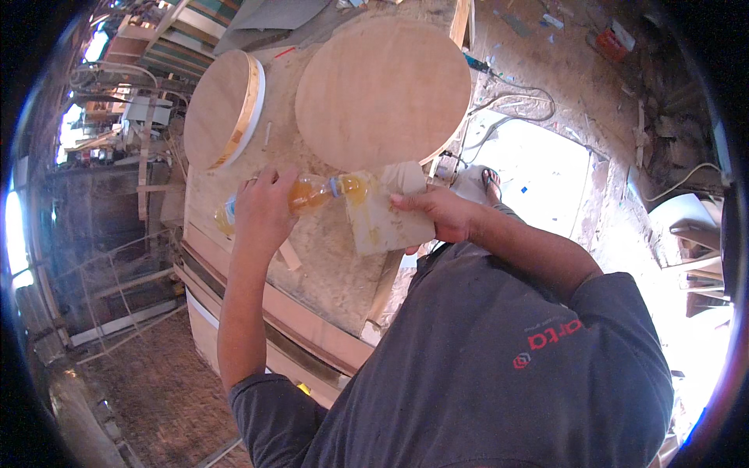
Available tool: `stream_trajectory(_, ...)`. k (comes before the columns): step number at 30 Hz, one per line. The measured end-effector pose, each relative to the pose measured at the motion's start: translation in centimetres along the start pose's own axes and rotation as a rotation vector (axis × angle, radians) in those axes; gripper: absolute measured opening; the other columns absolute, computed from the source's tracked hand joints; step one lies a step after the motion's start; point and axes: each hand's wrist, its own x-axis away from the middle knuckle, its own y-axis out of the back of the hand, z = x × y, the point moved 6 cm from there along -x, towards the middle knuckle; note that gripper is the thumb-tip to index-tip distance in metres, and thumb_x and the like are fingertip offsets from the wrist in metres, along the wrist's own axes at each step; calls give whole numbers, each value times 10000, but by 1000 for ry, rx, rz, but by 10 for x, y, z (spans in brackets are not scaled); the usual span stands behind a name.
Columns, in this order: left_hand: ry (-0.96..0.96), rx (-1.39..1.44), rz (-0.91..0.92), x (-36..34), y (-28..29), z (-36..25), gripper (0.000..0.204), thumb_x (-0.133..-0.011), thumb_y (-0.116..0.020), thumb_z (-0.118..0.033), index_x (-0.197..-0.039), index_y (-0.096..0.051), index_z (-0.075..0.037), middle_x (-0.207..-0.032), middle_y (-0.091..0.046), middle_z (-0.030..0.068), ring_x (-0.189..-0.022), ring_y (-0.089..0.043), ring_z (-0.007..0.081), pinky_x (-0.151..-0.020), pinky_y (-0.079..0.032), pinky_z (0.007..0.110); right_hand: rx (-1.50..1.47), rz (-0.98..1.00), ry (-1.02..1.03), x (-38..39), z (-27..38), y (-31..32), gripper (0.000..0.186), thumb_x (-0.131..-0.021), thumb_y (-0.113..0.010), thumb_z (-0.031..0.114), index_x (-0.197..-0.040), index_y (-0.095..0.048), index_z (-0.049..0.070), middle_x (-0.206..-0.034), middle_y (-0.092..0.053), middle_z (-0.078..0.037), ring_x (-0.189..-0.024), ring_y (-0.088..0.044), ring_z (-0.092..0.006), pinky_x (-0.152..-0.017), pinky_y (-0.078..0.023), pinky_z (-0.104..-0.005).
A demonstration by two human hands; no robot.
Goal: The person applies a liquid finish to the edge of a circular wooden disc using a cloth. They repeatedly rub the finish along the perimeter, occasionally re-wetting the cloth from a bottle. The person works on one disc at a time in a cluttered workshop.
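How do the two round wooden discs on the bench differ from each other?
The left disc shows a thick edge with a yellow band and a white rim; the right disc shows no banded edge. The left disc looks narrower and tilted in this view; the right disc looks broader and faces the camera. The right disc lies nearer the cloth. Both are round, pale, bare wood.

Tipped amber bottle [300, 195] over pale, perhaps cloth, pad [386, 222]

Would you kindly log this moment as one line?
left hand: tips bottle | right hand: holds cloth | nearby: round board
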Motion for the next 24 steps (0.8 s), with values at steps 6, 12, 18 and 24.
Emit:
stream_trajectory(6, 62, 157, -16, 9, -17, 7, 597, -689, -894, -103, -1241, -671, -142, -1080, -651, 144, -1007, -674, 381, -905, -513, 478, -3, 26, 42, 3, 1, -2, 567, -1030, -709, 330, -1501, -488, 104, -1334, -674, -134, -1114, -738, -323, -696, -686, -495)
stream_trajectory(12, 134, 649, -24, 23, -31, 7, 613, -652, -941, -129, -1215, -703, -83, -1139, -701, 155, -1065, -687, 387, -924, -549, 465, -1, 42, 84, 15, 15, -10, 595, -1019, -720, 316, -1487, -485, 34, -1286, -688, -171, -1034, -761, -321, -620, -687, -455)
stream_trajectory(18, 175, 927, 51, 28, -46, -12, 624, -661, -971, -146, -1219, -709, -50, -1144, -735, 145, -1077, -712, 305, -968, -553, 404, 351, 114, -52, 21, 44, -17, 617, -1000, -744, 300, -1488, -496, 14, -1273, -697, -165, -1016, -758, -282, -670, -675, -403)
stream_trajectory(24, 432, 1157, -75, 50, -109, 13, 648, -707, -993, -155, -1262, -685, -25, -1111, -752, 90, -1010, -713, 198, -948, -560, 355, 949, -10, -34, 1, 53, -23, 624, -975, -770, 246, -1494, -513, 15, -1292, -701, -131, -1103, -708, -232, -800, -635, -361)
